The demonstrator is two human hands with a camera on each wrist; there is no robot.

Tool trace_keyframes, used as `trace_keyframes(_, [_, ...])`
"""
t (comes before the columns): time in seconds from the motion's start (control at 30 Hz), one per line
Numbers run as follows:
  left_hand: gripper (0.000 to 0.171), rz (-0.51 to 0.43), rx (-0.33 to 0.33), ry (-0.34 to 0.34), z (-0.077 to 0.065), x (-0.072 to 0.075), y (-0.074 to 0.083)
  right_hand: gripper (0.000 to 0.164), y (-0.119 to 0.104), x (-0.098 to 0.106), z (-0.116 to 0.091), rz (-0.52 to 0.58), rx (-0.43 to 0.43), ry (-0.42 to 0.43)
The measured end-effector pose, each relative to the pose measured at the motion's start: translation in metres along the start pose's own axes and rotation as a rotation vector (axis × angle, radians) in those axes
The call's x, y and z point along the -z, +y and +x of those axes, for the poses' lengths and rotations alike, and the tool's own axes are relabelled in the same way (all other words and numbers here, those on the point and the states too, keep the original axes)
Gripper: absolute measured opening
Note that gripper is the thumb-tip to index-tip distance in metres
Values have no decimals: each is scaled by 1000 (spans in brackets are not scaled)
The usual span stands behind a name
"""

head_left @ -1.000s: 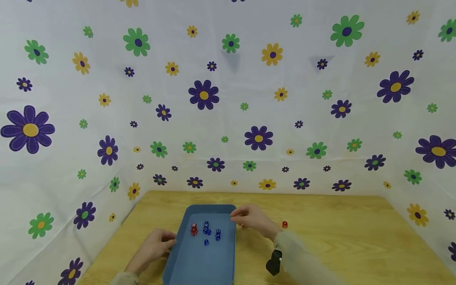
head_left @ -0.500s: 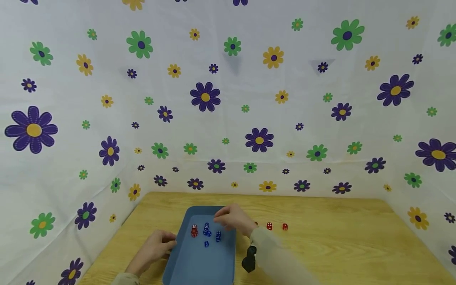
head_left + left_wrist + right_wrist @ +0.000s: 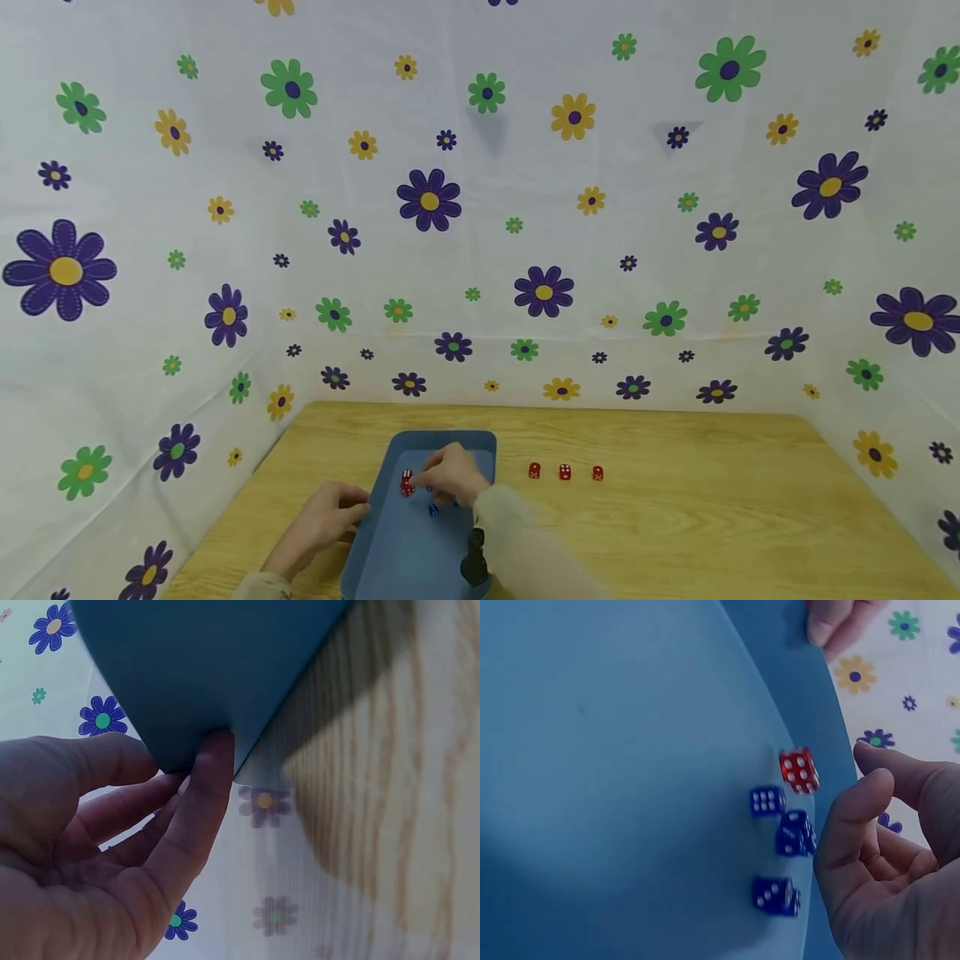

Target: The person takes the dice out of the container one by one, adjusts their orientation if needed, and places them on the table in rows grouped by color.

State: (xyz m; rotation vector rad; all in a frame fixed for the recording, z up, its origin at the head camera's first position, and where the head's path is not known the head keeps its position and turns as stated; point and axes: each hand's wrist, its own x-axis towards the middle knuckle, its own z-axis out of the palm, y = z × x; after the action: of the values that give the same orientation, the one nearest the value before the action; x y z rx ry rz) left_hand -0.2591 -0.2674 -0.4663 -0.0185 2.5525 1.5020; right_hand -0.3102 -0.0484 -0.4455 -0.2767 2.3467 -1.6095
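My left hand (image 3: 330,512) grips the left wall of a blue tray (image 3: 420,575); in the left wrist view, the thumb and fingers meet at the edge of the tray (image 3: 202,675). Over the tray hovers my right hand (image 3: 453,473), fingertips right at the red dice (image 3: 407,483). The right wrist view has its thumb and index finger apart, with nothing between them, beside a red die (image 3: 799,771) and several blue dice (image 3: 795,834). A blue die (image 3: 433,510) shows below the right hand, which hides most of the other blue dice in the head view.
Three red dice stand in a row on the wooden table (image 3: 675,517) right of the tray: the left die (image 3: 535,471), the middle die (image 3: 565,472) and the right die (image 3: 597,473). A flower-printed cloth (image 3: 480,250) surrounds the table.
My right hand has moved left from the tray's right rim to the red dice inside, uncovering two more red dice on the table. The left hand stays on the tray.
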Motion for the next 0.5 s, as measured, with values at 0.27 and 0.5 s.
trace_keyframes(0.27, [26,6,-12,-25,-1,3,0,20,4,-27,7,-2,-4,48])
trace_keyframes(0.5, [27,7,-33,-23,-1,2,-1,20,15,-37,11,-68,16,159])
